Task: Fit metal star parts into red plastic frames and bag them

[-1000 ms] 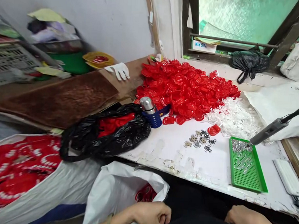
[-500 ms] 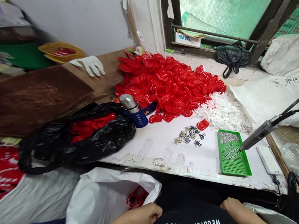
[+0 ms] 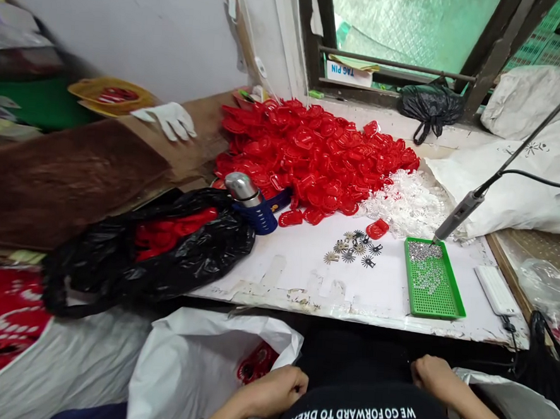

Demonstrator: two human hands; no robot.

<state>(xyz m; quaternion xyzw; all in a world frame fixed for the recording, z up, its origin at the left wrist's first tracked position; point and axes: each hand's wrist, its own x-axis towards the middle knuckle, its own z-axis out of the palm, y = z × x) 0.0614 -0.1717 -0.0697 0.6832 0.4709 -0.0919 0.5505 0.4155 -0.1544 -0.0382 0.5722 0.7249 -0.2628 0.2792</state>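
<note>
Low in the view, my left hand (image 3: 282, 387) is closed beside the white sack (image 3: 176, 355) and against the black shirt; what it holds, if anything, is hidden. My right hand (image 3: 428, 374) is curled at the shirt's other side, below the table edge, its fingertips out of sight. Neither hand touches anything on the white table (image 3: 276, 279). A green tray (image 3: 455, 299) of small shiny pieces lies at the table's right, with the tip of a hanging grey tool (image 3: 458, 217) over its far end. Several spiky metal pieces (image 3: 348, 255) lie left of it.
A big heap of red plastic pieces (image 3: 307, 154) fills the table's back, beside white spiky pieces (image 3: 408, 205). A blue flask (image 3: 255, 214) and a black bag (image 3: 201, 261) stand left. A white power strip (image 3: 496, 290) lies right of the tray.
The hanging tool has swung away from me, from the tray's middle to its far end. The view has shifted slightly. Both hands stay in nearly the same place.
</note>
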